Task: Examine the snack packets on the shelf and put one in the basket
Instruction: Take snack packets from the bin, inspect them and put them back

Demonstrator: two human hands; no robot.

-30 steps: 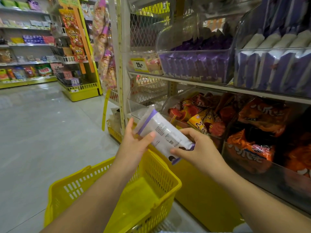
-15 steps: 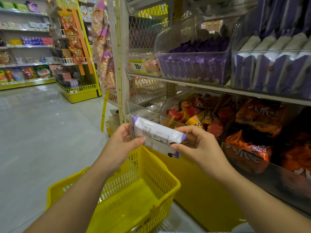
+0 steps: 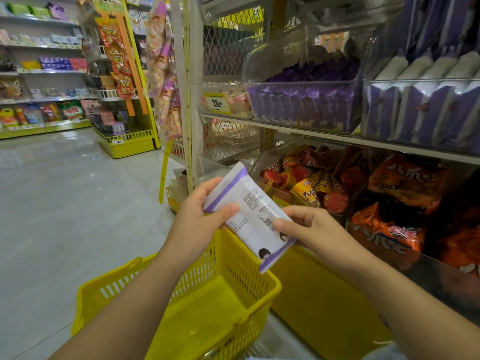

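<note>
I hold the packet [image 3: 250,219] above the basket [image 3: 262,294], printed back facing me: left hand [image 3: 200,224] grips its top end, right hand [image 3: 309,227] pinches its lower edge. Inspection step. Next: lower, release inside.

At the upper right, a white metal shelf board [image 3: 337,135] carries two clear plastic bins [image 3: 272,61] side by side, one of dark purple packets [image 3: 298,105], one of purple-and-white packets [image 3: 415,107]. At left, the pale glossy tiled floor [image 3: 65,203] bears a yellow wire-fronted display stand [image 3: 130,146].
</note>
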